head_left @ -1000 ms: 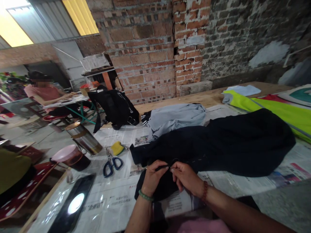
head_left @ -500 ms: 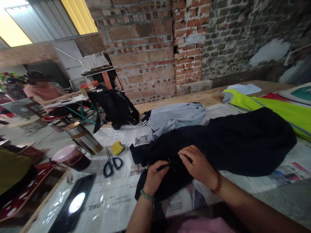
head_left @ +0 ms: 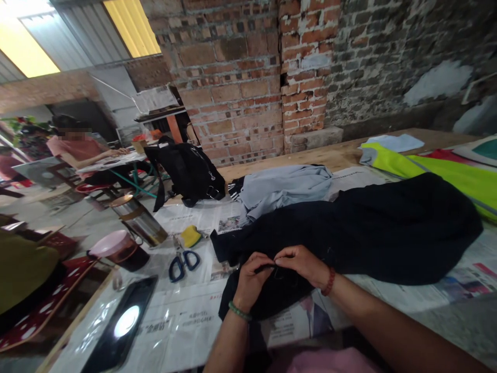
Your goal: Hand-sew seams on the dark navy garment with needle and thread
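A dark navy garment (head_left: 380, 233) lies spread across the newspaper, its near-left part bunched under my hands. My left hand (head_left: 250, 285) is closed, thumb and fingers pinching a fold of the garment. My right hand (head_left: 303, 263) is closed in a pinch too, its fingertips meeting the left ones at that fold. Whatever tiny thing the right fingertips hold is too small to make out. Faint thin light lines, perhaps thread, show on the dark cloth below the fingers. Scissors with blue handles (head_left: 184, 266) lie left of the garment, near a yellow sponge-like piece (head_left: 190, 236).
Newspaper (head_left: 186, 321) covers the table. A phone (head_left: 120, 324), a lidded cup (head_left: 120, 250) and a steel flask (head_left: 139, 220) stand or lie left. Behind are a black bag (head_left: 190, 173), grey clothing (head_left: 287, 186) and a yellow vest (head_left: 438, 176). A person (head_left: 77, 150) sits far left.
My right hand has moved left and down, so its fingertips now meet those of my left hand. The camera view has shifted slightly.
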A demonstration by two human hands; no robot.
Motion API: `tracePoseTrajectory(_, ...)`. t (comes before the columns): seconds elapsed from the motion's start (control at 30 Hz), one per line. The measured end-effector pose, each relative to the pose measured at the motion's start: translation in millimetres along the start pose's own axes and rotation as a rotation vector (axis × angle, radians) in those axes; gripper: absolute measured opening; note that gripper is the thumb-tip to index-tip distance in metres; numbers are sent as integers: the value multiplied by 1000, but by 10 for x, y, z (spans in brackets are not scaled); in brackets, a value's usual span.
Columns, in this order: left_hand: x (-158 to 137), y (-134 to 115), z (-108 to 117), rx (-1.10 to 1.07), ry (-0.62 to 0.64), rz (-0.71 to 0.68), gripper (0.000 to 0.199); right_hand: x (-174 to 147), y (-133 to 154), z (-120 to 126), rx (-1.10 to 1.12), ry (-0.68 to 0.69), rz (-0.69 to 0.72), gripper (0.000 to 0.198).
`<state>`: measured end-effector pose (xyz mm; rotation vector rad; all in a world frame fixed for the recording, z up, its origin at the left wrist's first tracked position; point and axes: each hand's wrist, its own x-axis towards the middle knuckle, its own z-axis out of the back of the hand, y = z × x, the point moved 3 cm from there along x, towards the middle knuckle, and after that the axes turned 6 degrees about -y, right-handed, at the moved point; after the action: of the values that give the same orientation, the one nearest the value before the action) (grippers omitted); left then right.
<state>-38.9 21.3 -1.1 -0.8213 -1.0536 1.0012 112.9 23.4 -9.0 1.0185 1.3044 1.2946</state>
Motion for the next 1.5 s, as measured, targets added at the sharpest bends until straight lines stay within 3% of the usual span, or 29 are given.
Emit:
tracePoseTrajectory(0.8,-58,-12,-42,-4,-20,83,9,-60,-181,-4,240,-118,-69,20)
tracePoseTrajectory(0.9,-63,5,-49,-29,-1,154,7,-23,-146,44,296,-150,-42,21)
tracePoseTrajectory(1.1,-59,33,-78,-175,15,332,19,6,-25,-37,339,-86,27,21)
tracePoseTrajectory(1.27,-100,118,-128,-331,76,529,16,-8,-12,-93,351,-54,35,18)
tracePoseTrajectory(1.37,-103,140,-139,-341,73,564,17,-28,-26,-76,356,-15,40,15)
tracePoseTrajectory(1.5,-79,132,-155,-323,67,583,22,32,-76,-25,409,-96,50,15)
